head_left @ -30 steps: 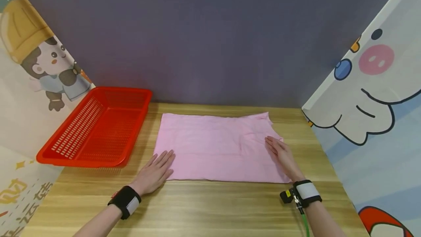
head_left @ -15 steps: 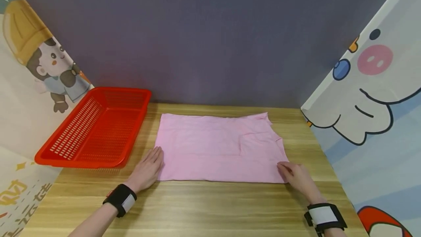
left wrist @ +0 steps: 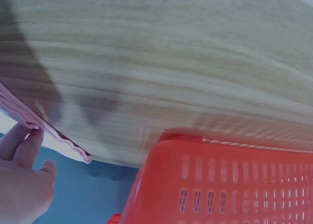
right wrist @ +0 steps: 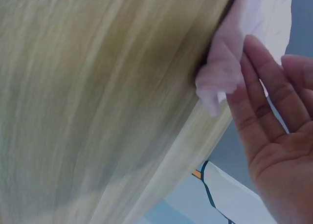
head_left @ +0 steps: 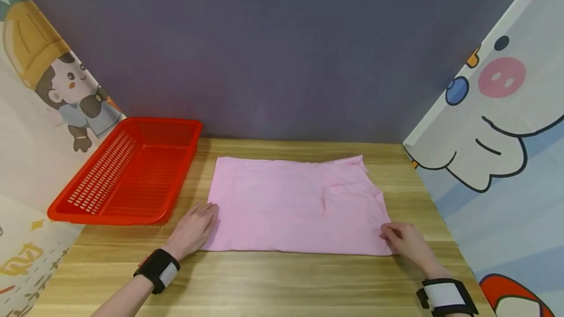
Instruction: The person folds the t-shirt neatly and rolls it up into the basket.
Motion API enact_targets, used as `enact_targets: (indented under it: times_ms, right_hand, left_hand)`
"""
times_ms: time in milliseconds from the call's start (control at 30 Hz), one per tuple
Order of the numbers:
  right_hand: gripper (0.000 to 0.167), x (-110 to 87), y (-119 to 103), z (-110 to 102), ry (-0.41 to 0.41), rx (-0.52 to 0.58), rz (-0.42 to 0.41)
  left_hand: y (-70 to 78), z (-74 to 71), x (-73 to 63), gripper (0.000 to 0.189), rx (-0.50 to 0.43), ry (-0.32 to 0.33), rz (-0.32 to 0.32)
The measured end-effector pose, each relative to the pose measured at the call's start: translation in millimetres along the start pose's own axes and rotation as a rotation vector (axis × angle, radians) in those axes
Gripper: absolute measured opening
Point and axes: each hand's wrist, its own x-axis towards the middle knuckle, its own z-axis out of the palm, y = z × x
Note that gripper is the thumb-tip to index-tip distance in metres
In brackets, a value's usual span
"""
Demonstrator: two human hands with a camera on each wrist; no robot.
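A folded pink cloth [head_left: 282, 204] lies flat on the wooden table, with creases and a slanted, ruffled edge on its right side. My left hand [head_left: 192, 229] rests at its near left edge. The left wrist view shows those fingertips touching the layered cloth edge [left wrist: 54, 131], the thumb apart from them. My right hand [head_left: 411, 248] is at the near right corner. In the right wrist view its long fingers [right wrist: 283, 101] reach out fairly straight along a bunched bit of cloth [right wrist: 222, 70].
A red plastic basket [head_left: 145, 175] with slotted sides stands left of the cloth. Behind the wooden table [head_left: 282, 283] rises a dark grey panel [head_left: 282, 53]. Printed cartoon panels flank it on both sides. Each wrist wears a black strap [head_left: 157, 270].
My right hand has come down along the cloth's right edge to the near corner. My left hand has drawn back to the left edge. The cloth has slid slightly toward me.
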Motion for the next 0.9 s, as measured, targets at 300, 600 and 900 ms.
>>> enact_targets:
  times_ms: [300, 600, 900]
  right_hand:
    - [0.021, -2.8, 0.3, -13.8, -0.167, 0.040, 0.072]
    - [0.021, 41.0, -8.3, -18.9, 0.013, -0.014, -0.032]
    - [0.043, 106.1, -27.2, -12.3, 0.014, -0.006, -0.028]
  left_hand:
    - [0.1, -3.3, 8.8, 0.018, -0.096, 0.065, -0.085]
    - [-12.9, -8.3, 38.6, 0.029, -0.173, -0.013, -0.201]
    - [-18.9, -7.5, 78.3, 0.055, -0.139, -0.246, -0.299]
